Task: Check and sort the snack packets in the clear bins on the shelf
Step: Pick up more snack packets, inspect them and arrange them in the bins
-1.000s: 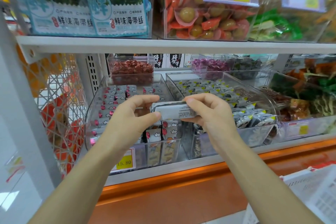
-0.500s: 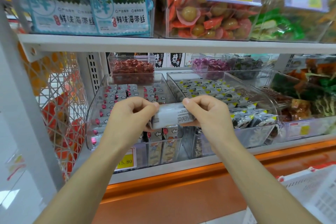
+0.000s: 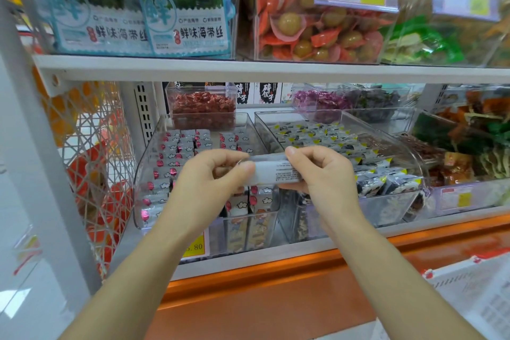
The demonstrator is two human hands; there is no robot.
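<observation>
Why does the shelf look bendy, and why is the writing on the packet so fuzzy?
Head view: wide-angle lens bows the upper shelf and leans the white post; the packet, pinched by left hand and right hand, is softly blurred, so its small print cannot be read.

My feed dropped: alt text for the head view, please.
The left hand and right hand pinch one silver snack packet by its ends over a clear bin of pink-marked packets. A second bin of yellow-marked packets sits to its right.

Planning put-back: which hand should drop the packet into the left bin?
Probably left: both pinch the packet, but the left hand is over the left bin, the right hand over the next.
</observation>
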